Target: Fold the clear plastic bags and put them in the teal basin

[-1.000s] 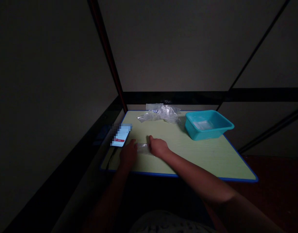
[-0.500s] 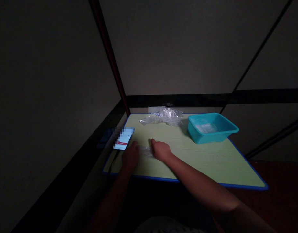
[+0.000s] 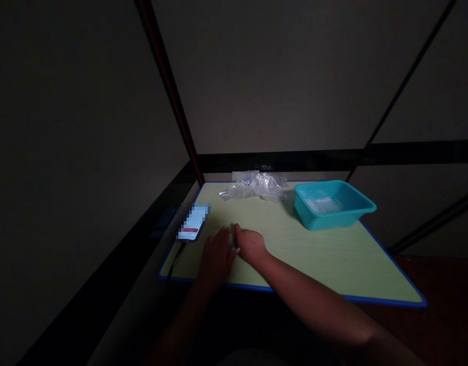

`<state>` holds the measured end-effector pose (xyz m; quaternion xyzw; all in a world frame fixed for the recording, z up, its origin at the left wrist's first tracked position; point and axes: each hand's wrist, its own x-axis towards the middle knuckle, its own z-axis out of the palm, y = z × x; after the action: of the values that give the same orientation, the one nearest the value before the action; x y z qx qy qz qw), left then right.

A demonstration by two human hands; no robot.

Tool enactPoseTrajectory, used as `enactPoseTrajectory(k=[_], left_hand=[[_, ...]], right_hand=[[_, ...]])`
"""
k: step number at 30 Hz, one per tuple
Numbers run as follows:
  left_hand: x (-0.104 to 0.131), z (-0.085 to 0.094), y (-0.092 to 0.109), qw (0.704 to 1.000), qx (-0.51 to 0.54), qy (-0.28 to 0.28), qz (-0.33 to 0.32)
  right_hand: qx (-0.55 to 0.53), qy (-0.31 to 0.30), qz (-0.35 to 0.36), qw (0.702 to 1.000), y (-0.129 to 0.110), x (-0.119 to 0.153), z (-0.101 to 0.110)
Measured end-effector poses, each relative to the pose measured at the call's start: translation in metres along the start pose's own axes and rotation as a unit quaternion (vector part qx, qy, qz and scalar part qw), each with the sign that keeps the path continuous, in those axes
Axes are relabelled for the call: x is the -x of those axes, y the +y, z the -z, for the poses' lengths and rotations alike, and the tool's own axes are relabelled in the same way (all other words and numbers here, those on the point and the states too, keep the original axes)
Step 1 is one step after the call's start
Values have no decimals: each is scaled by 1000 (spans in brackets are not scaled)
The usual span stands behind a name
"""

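Note:
A small piece of clear plastic, apparently a bag (image 3: 232, 240), is bunched between my two hands near the front left of the table. My right hand (image 3: 251, 245) is closed on its right side, thumb up and fingers curled. Close against it on the left, my left hand (image 3: 217, 254) holds the other side, fingers together and bent over the plastic. Most of the plastic is hidden by the fingers, and the light is dim.
The pale green table (image 3: 317, 264) has a blue edge. A phone (image 3: 194, 222) with a lit screen lies at the left, a dark cord below it. Crumpled clear plastic bags (image 3: 262, 185) lie at the back. A turquoise basin (image 3: 333, 218) at the right holds clear plastic.
My left hand has moved right, up to my right hand. The plastic that was stretched flat between them is now folded or bunched. The view has tilted slightly up.

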<state>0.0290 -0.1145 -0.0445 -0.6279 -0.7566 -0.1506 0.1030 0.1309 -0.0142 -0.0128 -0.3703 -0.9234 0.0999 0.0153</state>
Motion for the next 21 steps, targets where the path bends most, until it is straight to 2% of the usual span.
enactPoseTrajectory(k=[2, 6, 10, 15, 18, 21], left_hand=[[7, -3, 8, 998, 9, -50, -36], [11, -2, 14, 992, -4, -119, -29], [10, 3, 10, 991, -30, -130, -1], [9, 10, -2, 983, -59, -157, 70], [9, 13, -3, 980, -76, -147, 107], [12, 13, 3, 987, -68, -129, 60]], right_hand=[[-3, -5, -9, 1000, -1, -2, 0], [2, -14, -22, 1000, -3, -5, -2], [11, -7, -21, 1000, -4, -3, -2], [19, 11, -10, 1000, -3, 1, -2], [17, 22, -4, 1000, -2, 1, -4], [12, 23, -7, 1000, -1, 0, -5]])
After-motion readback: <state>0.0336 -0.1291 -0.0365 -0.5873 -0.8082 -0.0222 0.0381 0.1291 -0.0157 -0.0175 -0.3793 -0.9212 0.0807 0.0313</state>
